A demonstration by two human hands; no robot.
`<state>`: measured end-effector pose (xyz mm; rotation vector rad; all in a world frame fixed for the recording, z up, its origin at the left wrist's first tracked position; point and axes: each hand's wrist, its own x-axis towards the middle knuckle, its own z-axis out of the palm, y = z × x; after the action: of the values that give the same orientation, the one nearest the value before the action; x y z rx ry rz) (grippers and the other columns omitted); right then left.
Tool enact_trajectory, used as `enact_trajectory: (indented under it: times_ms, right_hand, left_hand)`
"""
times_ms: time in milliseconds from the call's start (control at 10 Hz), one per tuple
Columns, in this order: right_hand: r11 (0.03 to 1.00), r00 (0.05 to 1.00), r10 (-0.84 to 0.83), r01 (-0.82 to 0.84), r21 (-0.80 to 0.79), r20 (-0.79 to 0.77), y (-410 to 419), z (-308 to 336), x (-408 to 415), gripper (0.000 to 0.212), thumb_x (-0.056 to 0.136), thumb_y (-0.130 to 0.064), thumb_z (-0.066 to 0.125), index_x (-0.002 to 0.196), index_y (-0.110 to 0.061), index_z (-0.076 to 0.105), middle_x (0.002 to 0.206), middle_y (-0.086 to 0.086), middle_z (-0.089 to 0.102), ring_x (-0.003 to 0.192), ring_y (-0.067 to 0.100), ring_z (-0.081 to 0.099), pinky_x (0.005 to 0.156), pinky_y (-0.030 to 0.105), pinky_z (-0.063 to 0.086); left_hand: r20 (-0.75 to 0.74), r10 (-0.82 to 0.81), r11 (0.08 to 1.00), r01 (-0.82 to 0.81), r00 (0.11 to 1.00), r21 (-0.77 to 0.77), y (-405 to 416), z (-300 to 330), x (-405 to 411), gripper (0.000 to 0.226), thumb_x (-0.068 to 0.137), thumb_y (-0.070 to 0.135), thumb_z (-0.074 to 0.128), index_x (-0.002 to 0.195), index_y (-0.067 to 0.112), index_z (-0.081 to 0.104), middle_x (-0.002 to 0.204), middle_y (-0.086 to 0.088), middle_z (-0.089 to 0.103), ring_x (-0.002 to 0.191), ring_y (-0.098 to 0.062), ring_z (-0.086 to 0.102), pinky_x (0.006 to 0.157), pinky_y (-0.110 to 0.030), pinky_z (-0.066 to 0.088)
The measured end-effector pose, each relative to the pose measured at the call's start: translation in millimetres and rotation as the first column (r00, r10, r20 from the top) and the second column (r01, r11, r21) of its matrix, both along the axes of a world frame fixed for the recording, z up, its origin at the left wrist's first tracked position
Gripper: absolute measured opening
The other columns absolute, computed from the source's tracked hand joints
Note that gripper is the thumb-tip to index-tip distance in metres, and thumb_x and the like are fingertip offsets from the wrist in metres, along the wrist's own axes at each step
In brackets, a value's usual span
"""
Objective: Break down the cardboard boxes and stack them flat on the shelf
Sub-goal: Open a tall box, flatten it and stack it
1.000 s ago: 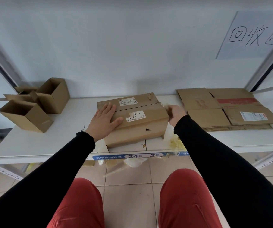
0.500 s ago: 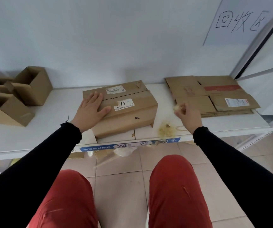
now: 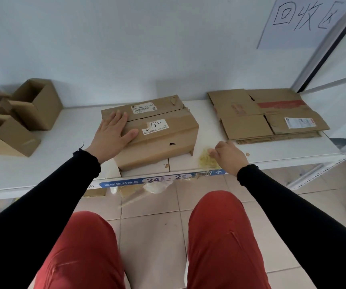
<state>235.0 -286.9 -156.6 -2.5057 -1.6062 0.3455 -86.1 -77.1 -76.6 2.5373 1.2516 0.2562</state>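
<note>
On the white shelf point(image 3: 209, 113), at about 12 o'clock from the person's knees, sits a closed cardboard box point(image 3: 159, 138) bearing two white labels. The left hand point(image 3: 111, 136) lies flat on its top near the box's 9 o'clock edge, fingers straight and spread, thumb stretched toward the lower label; it presses on the box and grips nothing. The right hand point(image 3: 228, 155) is off the box, at roughly 4 o'clock from it near the shelf's front edge, and does not touch the cardboard. Its fingers are curled, with the tips at a crumpled wad of yellowish tape point(image 3: 206, 158) lying on the shelf just beside the box's right corner; whether they actually pinch the wad cannot be told. At 2 o'clock from the box, well apart from both hands, a stack of flattened boxes point(image 3: 265, 115) lies flat on the shelf. At 9 o'clock, far left, stand several open boxes point(image 3: 32, 109), still in shape and tipped at angles.
</note>
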Motion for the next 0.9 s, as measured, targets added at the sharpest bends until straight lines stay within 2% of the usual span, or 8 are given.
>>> enact_trajectory:
  times_ms: [200, 300, 400, 500, 600, 700, 800, 900]
  right_hand:
    - [0.997, 0.974, 0.056, -0.041, -0.072, 0.22, -2, -15, -22, 0.053, 0.101, -0.054, 0.044, 0.108, -0.009, 0.071, 0.113, 0.007, 0.058, 0.114, 0.023, 0.047, 0.09, 0.036, 0.048]
    - [0.996, 0.979, 0.027, -0.01, -0.083, 0.2, 2, -16, -17, 0.051, 0.1, -0.054, 0.046, 0.113, -0.011, 0.071, 0.119, 0.01, 0.057, 0.116, 0.027, 0.043, 0.099, 0.034, 0.04]
    - [0.991, 0.989, -0.126, 0.121, -0.062, -0.083, -1, -16, -13, 0.061, 0.092, -0.059, 0.059, 0.125, -0.009, 0.067, 0.121, 0.015, 0.059, 0.115, 0.033, 0.049, 0.099, 0.041, 0.043]
    - [0.976, 0.908, -0.216, 0.215, -0.042, -0.36, -11, -16, -12, 0.069, 0.081, -0.066, 0.067, 0.116, -0.007, 0.068, 0.11, 0.014, 0.066, 0.103, 0.032, 0.061, 0.087, 0.041, 0.05]
    - [0.968, 0.857, -0.217, 0.252, 0.012, -0.467, -19, -13, -17, 0.082, 0.083, -0.073, 0.054, 0.138, -0.011, 0.051, 0.112, 0.009, 0.064, 0.099, 0.028, 0.061, 0.081, 0.037, 0.047]
    - [0.927, 0.714, -0.28, 0.374, 0.011, -0.642, -19, -10, -10, 0.081, 0.1, -0.056, 0.042, 0.162, -0.021, 0.004, 0.134, 0.012, 0.058, 0.125, 0.03, 0.055, 0.109, 0.045, 0.042]
    - [0.864, 0.617, -0.363, 0.504, -0.003, -0.698, -11, -7, -3, 0.078, 0.094, -0.059, 0.035, 0.159, -0.017, 0.023, 0.154, 0.012, 0.045, 0.14, 0.031, 0.043, 0.117, 0.049, 0.033]
    - [0.887, 0.802, -0.371, 0.455, 0.076, -0.467, 1, 9, -10, 0.062, 0.105, -0.047, 0.033, 0.154, -0.01, 0.035, 0.157, 0.015, 0.039, 0.145, 0.034, 0.032, 0.115, 0.047, 0.028]
  left_hand:
    - [0.0, -0.002, 1.0, 0.002, 1.0, -0.003, 0, 0, 0, 0.074, 0.102, 0.056, 0.038, 0.161, 0.017, 0.015, 0.169, -0.003, 0.007, 0.155, -0.017, -0.001, 0.125, -0.037, -0.001]
    - [-0.004, -0.002, 1.0, 0.002, 1.0, -0.008, -1, 2, 0, 0.074, 0.102, 0.056, 0.038, 0.161, 0.017, 0.015, 0.169, -0.003, 0.007, 0.155, -0.017, 0.0, 0.125, -0.037, -0.001]
    - [-0.004, -0.002, 1.0, 0.002, 1.0, -0.016, 0, 2, -2, 0.075, 0.102, 0.056, 0.039, 0.16, 0.017, 0.015, 0.169, -0.003, 0.007, 0.155, -0.017, 0.0, 0.125, -0.038, 0.0]
    - [0.009, -0.002, 1.0, 0.002, 1.0, -0.023, 0, 1, -2, 0.075, 0.101, 0.057, 0.04, 0.16, 0.017, 0.016, 0.169, -0.003, 0.007, 0.155, -0.016, -0.001, 0.125, -0.038, 0.0]
    - [0.006, -0.005, 1.0, 0.005, 1.0, -0.025, 0, 1, -2, 0.075, 0.101, 0.057, 0.039, 0.16, 0.017, 0.015, 0.169, -0.003, 0.007, 0.155, -0.016, -0.001, 0.125, -0.038, -0.001]
    - [0.005, -0.004, 1.0, 0.004, 1.0, -0.03, 2, 0, -3, 0.075, 0.101, 0.058, 0.038, 0.161, 0.017, 0.015, 0.169, -0.002, 0.006, 0.155, -0.016, -0.001, 0.125, -0.038, -0.001]
    - [0.005, -0.003, 0.999, 0.003, 1.0, -0.037, 3, 1, -4, 0.076, 0.101, 0.058, 0.038, 0.161, 0.018, 0.014, 0.169, -0.002, 0.006, 0.155, -0.016, -0.002, 0.125, -0.038, -0.001]
    - [0.019, 0.0, 0.999, 0.001, 1.0, -0.046, 2, 3, -4, 0.076, 0.101, 0.057, 0.04, 0.161, 0.018, 0.014, 0.169, -0.001, 0.005, 0.155, -0.015, -0.002, 0.125, -0.038, -0.001]
